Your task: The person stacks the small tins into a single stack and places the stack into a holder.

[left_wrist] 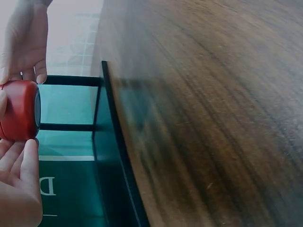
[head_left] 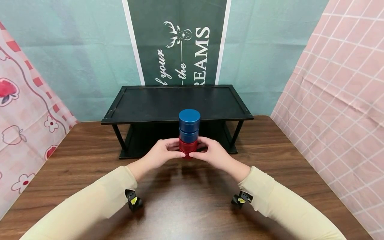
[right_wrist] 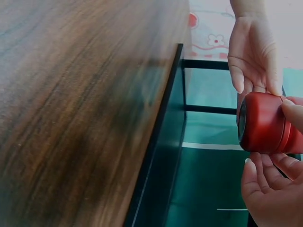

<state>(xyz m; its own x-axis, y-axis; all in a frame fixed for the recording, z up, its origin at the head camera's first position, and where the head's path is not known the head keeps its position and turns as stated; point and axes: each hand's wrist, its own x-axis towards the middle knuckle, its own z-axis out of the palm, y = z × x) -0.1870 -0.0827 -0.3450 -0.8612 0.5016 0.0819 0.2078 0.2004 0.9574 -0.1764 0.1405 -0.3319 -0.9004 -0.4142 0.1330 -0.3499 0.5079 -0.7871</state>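
Observation:
A blue round metal tin (head_left: 189, 120) stands upright on a red round metal tin (head_left: 188, 145). My left hand (head_left: 159, 152) grips the red tin from the left, thumb at the front and fingers behind. From the right, my right hand (head_left: 214, 154) holds the same tin, its thumb tip close to the left one. The wrist views show the red tin's dark base raised off the wooden table, with both hands around its sides. Only the head view shows the blue tin, which neither hand appears to grip.
Behind the tins is a black two-tier shelf (head_left: 177, 103) with thin legs and a low lower board (head_left: 129, 154). The brown wooden table (head_left: 180, 206) extends in front and to both sides. Cloth hangings (head_left: 75, 56) cover the back and sides.

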